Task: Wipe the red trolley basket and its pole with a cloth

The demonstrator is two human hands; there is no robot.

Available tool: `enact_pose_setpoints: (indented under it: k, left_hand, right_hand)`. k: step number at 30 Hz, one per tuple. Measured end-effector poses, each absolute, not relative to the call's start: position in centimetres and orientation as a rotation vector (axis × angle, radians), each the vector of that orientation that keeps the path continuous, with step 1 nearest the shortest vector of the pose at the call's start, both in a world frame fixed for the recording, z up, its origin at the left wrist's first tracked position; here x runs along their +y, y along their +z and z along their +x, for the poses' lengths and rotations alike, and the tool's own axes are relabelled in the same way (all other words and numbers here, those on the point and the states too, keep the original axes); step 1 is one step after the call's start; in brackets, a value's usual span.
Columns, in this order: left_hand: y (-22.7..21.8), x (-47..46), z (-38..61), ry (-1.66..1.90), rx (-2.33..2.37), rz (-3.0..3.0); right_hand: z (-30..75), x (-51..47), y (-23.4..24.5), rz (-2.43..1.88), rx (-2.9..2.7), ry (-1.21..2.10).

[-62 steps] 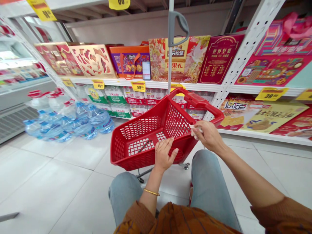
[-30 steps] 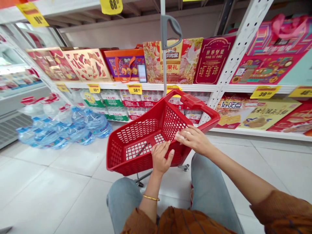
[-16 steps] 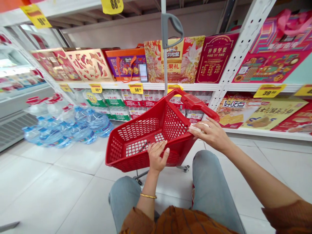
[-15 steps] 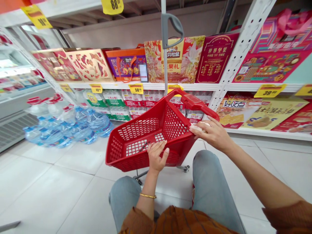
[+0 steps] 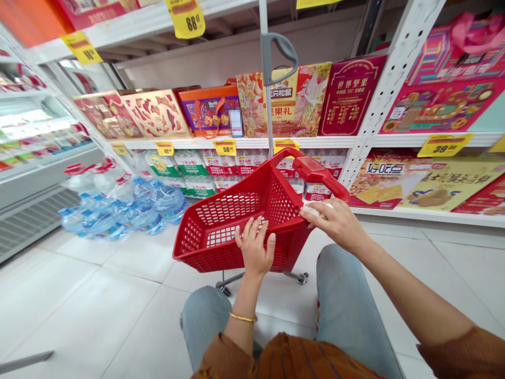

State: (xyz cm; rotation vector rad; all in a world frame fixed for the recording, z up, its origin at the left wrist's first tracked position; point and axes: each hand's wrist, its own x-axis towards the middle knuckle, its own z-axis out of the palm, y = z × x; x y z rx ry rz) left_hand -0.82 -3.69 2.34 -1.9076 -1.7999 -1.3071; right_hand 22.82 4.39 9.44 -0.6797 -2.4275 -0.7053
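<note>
A red plastic shopping cart (image 5: 221, 261) with perforated sides stands in front of me. At its near long rim is my left hand (image 5: 256, 250), fingers spread and holding nothing; whether the palm touches the rim I cannot tell. My right hand (image 5: 335, 220) is closed on a crumpled white wipe (image 5: 317, 208), pressed against the cart's rim corner just below the handle (image 5: 321, 176). Fingers and wipe partly cover that corner. A grey hook-shaped grip on a pole (image 5: 267, 60) rises behind the cart.
Shelves (image 5: 335, 142) ahead carry gift boxes (image 5: 351, 95) and packs of bottled water (image 5: 219, 163). Large water jugs (image 5: 134, 202) stand on the floor to the left, beside a refrigerated case (image 5: 47, 195). My knees flank the cart's near side.
My right hand has slid with the wipe slightly left and down along the rim corner. The left hand's fingers have lifted and spread. The view has shifted a little left.
</note>
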Motion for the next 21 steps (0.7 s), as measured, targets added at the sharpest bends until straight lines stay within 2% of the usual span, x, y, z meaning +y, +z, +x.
enact_pose_setpoints:
  k: [6, 12, 21]
  left_hand:
    - [4.6, -2.1, 4.5, -1.287, -1.625, -2.176]
    - [4.0, -1.5, 5.8, -1.492, -1.641, -2.143]
    - [3.7, -1.1, 4.8, -1.415, -1.616, -2.165]
  right_hand:
    - [21.0, 2.6, 8.6, -0.727, -2.371, -0.617]
    - [20.0, 1.4, 5.1, -0.704, -2.222, -0.562]
    - [21.3, 2.7, 2.4, -0.575, -2.140, -0.583]
